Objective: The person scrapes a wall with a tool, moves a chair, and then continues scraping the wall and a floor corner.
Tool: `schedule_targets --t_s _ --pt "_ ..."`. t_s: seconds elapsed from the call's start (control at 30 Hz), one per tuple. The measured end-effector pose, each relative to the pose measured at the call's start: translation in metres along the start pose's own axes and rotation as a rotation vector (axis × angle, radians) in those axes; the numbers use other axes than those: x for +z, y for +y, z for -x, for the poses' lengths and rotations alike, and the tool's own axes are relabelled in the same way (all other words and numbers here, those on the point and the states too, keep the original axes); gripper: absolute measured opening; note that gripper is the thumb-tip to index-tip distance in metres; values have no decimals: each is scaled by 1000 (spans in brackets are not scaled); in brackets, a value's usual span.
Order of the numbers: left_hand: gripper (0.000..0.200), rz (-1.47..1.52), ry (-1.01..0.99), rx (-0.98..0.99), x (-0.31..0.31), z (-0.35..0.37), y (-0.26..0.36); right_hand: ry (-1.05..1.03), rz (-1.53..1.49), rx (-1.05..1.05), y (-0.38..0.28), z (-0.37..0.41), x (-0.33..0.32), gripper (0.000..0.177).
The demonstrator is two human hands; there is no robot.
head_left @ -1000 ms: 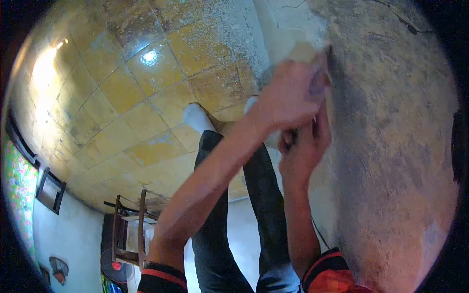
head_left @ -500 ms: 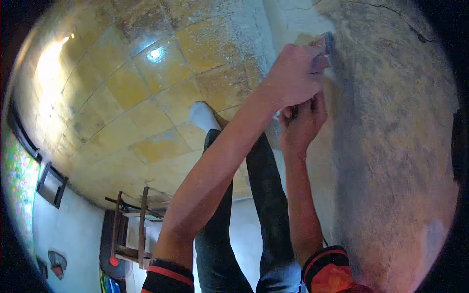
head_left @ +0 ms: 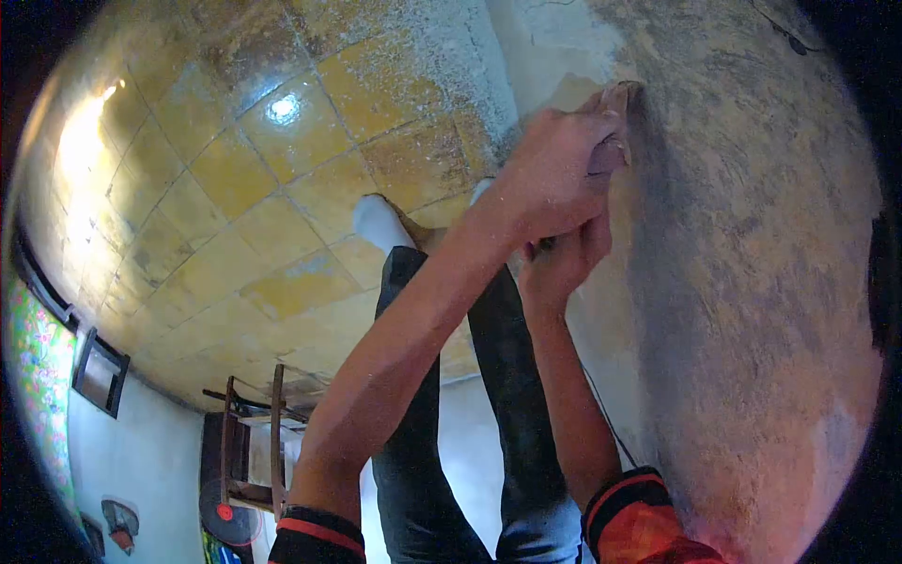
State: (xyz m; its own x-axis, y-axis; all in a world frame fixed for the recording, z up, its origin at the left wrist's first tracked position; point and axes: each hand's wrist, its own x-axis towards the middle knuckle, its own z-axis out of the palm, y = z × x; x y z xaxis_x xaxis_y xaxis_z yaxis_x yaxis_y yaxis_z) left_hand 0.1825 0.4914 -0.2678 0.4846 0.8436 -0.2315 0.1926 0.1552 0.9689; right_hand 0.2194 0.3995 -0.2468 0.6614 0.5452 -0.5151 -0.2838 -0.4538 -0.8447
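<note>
Fingers closed, my left hand (head_left: 554, 174) presses a small flat greyish piece (head_left: 606, 158) against the rough wall (head_left: 742, 244), near the pale strip along its edge. The piece is partly hidden by my fingers, and its exact kind cannot be made out. Just below, my right hand (head_left: 568, 268) is curled close under my left wrist and palm. A small dark thing shows between its fingers, too hidden to name. Both forearms reach up from red and black sleeves.
My legs in dark trousers (head_left: 409, 442) and a foot in a white sock (head_left: 381, 223) are below. Worn yellow tiles (head_left: 244, 169) cover the floor. A wooden chair (head_left: 277, 423) stands lower left, near a round dark fan (head_left: 225, 498). A thin cord (head_left: 606, 414) runs beside my right forearm.
Both hands have shifted slightly down and to the left in view, still close together at the wall. The camera view has moved a little, and more of the cord shows.
</note>
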Motion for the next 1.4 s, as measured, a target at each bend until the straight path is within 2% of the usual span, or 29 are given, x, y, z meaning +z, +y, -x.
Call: schedule_targets --t_s 0.1,0.17,0.23,0.3,0.4,0.47,0.57,0.63,0.7,0.8,0.87,0.9,0.97,1.03,1.13,1.27,1.33,1.4 --pt "25 13 32 48 -5 -6 -13 -58 10 -250 46 -16 -3 4" --pt "25 -6 30 78 -8 -5 -14 12 135 -544 56 -27 9 4" --pt "25 -44 5 68 -11 -4 -11 23 135 -517 53 -23 6 4" --pt "24 -68 30 93 -12 -4 -12 -36 -21 -175 36 -13 8 4" --pt "21 -122 96 143 -8 -9 -15 -32 49 -191 25 -19 11 35" --pt "21 -224 101 150 -10 -25 -12 -126 47 -131 4 -36 17 30" --pt "48 56 68 42 -31 -43 0 -208 41 -101 -10 -49 21 23" --pt "28 -45 135 40 -19 -34 -1 -188 112 -19 -15 -42 19 21" --pt "22 -67 152 7 -2 -17 -2 -115 272 125 -28 -20 1 22" --pt "23 -26 107 -74 7 -6 0 -105 368 107 -44 -6 -13 29" --pt "22 -51 68 -115 7 -16 -8 -184 429 45 -45 -25 0 33" --pt "22 -48 79 -96 5 -18 -15 -228 464 15 -44 -31 3 36" --pt "22 -50 116 -29 -7 -29 -22 -178 522 -33 -36 -25 7 36" --pt "22 -44 109 5 2 -9 -6 -123 546 -49 -37 -14 1 34" --pt "22 -41 95 -2 2 -12 -7 -95 546 -39 -40 -11 -6 33" --pt "23 8 94 -44 -15 -32 -19 -152 474 55 -40 -26 18 38" --pt "23 -13 88 -64 -8 -19 -3 -136 449 91 -55 -19 19 41" --pt "23 1 85 -65 -6 -22 -3 -136 490 40 -58 -20 16 43"
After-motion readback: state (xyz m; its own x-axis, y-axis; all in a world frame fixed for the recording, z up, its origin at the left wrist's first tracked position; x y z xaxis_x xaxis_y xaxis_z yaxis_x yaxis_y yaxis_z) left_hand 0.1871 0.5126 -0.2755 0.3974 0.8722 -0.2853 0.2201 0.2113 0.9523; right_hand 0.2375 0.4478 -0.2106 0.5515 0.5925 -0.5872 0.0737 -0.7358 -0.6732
